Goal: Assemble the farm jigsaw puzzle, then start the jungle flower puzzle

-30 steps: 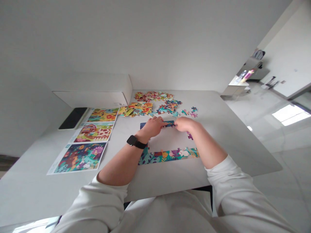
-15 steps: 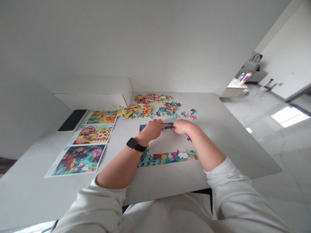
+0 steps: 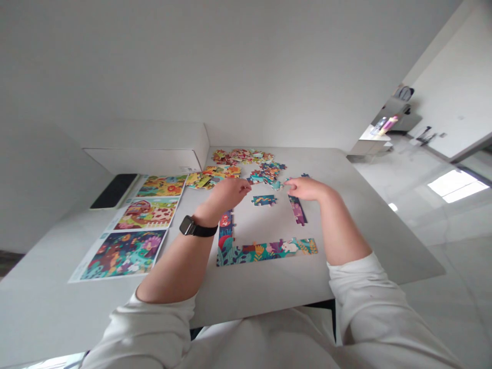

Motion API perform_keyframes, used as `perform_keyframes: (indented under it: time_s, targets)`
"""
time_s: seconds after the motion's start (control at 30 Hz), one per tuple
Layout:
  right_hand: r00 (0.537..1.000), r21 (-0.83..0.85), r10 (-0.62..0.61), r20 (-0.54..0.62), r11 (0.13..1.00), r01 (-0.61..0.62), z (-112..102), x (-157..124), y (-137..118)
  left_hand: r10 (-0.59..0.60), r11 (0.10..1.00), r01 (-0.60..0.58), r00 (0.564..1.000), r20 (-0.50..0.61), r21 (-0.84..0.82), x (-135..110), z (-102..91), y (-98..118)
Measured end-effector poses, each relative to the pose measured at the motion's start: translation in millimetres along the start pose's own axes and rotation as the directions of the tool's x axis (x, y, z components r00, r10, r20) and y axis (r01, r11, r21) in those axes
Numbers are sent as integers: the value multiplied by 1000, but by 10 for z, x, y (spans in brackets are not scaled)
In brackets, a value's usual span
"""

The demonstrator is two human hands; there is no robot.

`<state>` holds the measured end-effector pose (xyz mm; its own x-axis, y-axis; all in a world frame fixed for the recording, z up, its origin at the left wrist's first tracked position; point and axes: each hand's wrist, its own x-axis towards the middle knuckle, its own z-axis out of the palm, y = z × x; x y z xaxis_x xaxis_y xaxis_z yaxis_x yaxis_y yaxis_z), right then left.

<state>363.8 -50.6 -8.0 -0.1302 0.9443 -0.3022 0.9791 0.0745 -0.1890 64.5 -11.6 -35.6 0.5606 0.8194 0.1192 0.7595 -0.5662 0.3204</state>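
Observation:
My left hand [image 3: 231, 193] hovers over the upper end of a joined puzzle edge strip [image 3: 226, 228], fingers curled together; whatever is between them is hidden. That strip meets a bottom puzzle row [image 3: 269, 248] with a rabbit and leaves. A short blue puzzle section [image 3: 264, 200] lies by itself between my hands. My right hand [image 3: 307, 189] is over the top of a purple puzzle strip [image 3: 298, 211], its fingertips apart near loose pieces. A dark puzzle piece [image 3: 305, 175] shows just behind it.
Piles of loose pieces, red [image 3: 242, 156], yellow [image 3: 215, 176] and blue-orange [image 3: 269, 173], lie toward the wall. On the left are a picture sheet [image 3: 123, 253], a phone [image 3: 114, 191] and a white box [image 3: 146, 159].
My hands have parted: the left moved left and up, the right slightly right and up. The blue section they were touching now lies alone, and the purple strip is more exposed.

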Motion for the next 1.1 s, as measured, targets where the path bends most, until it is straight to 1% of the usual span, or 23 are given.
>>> perform_keyframes:
  time_s: [0.07, 0.13, 0.2, 0.27, 0.43, 0.57, 0.63, 0.73, 0.8, 0.87, 0.9, 1.03, 1.1]
  targets:
    - [996, 34, 27, -89, 999, -25, -62, -27, 173, -62, 998, 62, 996, -64, -4, -23, -159, -18]
    - [986, 59, 85, -144, 995, -78, -102, -47, 320, -131, 991, 133, 983, -129, 9, -57, -278, -26]
    - [976, 79, 150, -160, 987, -139, -122, -53, 431, -181, 981, 191, 967, -181, 36, -89, -353, -20]
    - [967, 90, 192, -166, 980, -179, -126, -39, 509, -199, 975, 216, 958, -206, 59, -110, -391, -7]
    - [948, 67, 234, -217, 972, -224, -55, 86, 604, -183, 978, 202, 954, -239, 55, -110, -383, -2]
    - [929, 47, 268, -254, 963, -265, 42, 195, 744, -130, 991, 132, 945, -301, -14, -108, -365, -25]
    - [902, 58, 317, -293, 948, -314, 81, 221, 875, -118, 993, 111, 939, -324, -40, -114, -370, -31]
    - [847, 99, 397, -352, 916, -388, 136, 247, 1090, -126, 992, 116, 934, -335, -50, -120, -382, -29]
    - [827, 122, 422, -372, 905, -407, 189, 277, 1189, -137, 991, 127, 934, -329, -51, -121, -385, -23]
    - [825, 129, 426, -371, 904, -408, 260, 323, 1227, -148, 989, 140, 936, -319, -47, -121, -382, -19]
    - [832, 126, 421, -362, 906, -404, 302, 351, 1224, -153, 988, 147, 937, -314, -43, -121, -380, -18]
    - [874, 103, 369, -317, 929, -355, 470, 455, 1148, -158, 987, 156, 942, -297, -31, -122, -369, -27]
    - [888, 89, 344, -305, 939, -333, 526, 485, 1115, -159, 987, 158, 942, -295, -29, -122, -366, -33]
